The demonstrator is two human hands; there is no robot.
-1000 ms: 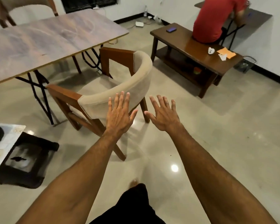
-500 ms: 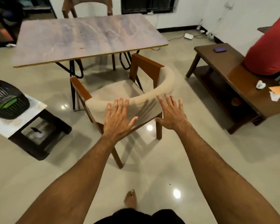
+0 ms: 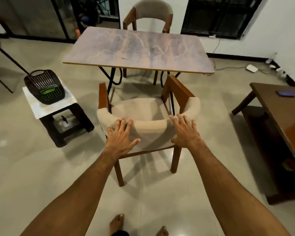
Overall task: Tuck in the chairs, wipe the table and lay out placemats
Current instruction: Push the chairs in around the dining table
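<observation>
A wooden chair (image 3: 153, 130) with a curved beige padded back stands pulled out from the near side of the table (image 3: 136, 48), facing it. My left hand (image 3: 120, 138) lies flat on the left part of the backrest, fingers straight. On the right part of the backrest rests my right hand (image 3: 185, 132), fingers spread and straight. A second matching chair (image 3: 152, 14) stands at the table's far side. The tabletop is brownish with pale streaks and bears nothing.
A black basket (image 3: 44, 86) with a green item inside sits on a white board over a black stool (image 3: 66, 123) at the left. A dark wooden bench (image 3: 283, 116) with a blue object (image 3: 285, 93) stands at the right. Cables lie by the far wall.
My view has swung left, so the chair and table now lie straight ahead. Both hands have moved forward from hovering behind the backrest to resting flat on it.
</observation>
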